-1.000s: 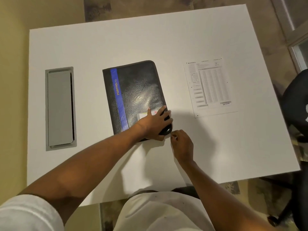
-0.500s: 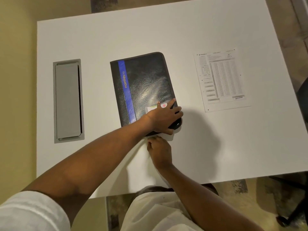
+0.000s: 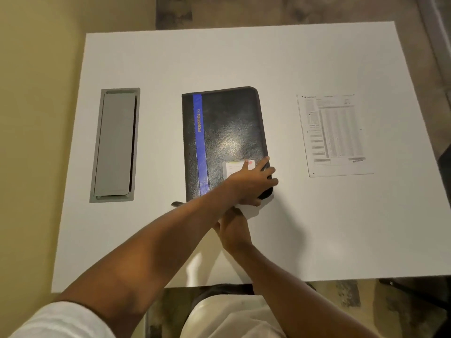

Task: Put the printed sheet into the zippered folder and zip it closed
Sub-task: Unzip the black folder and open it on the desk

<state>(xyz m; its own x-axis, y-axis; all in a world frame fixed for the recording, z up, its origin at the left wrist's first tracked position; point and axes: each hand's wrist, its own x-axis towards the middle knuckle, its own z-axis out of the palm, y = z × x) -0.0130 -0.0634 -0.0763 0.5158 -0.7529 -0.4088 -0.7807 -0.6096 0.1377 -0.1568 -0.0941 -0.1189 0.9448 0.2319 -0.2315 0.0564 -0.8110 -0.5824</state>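
Note:
The black zippered folder [image 3: 227, 132], with a blue stripe and a small white label [image 3: 234, 167], lies closed at the middle of the white table [image 3: 244, 57]. My left hand [image 3: 251, 184] presses on its near right corner, fingers spread over the edge. My right hand [image 3: 234, 230] sits just below the folder's near edge, fingers pinched together and tucked under my left forearm; the zipper pull itself is hidden. A white corner [image 3: 251, 211] pokes out under the folder's near right corner. The printed sheet [image 3: 334, 135] lies flat on the table to the right, apart from the folder.
A grey rectangular cable hatch [image 3: 114, 145] is set into the table at the left. A dark office chair [image 3: 446, 167] stands past the table's right edge. The table's near edge runs just in front of my body.
My right hand has slid left along the folder's near edge, from its near right corner to under my left forearm. My left hand has stayed on the corner. The camera view has shifted.

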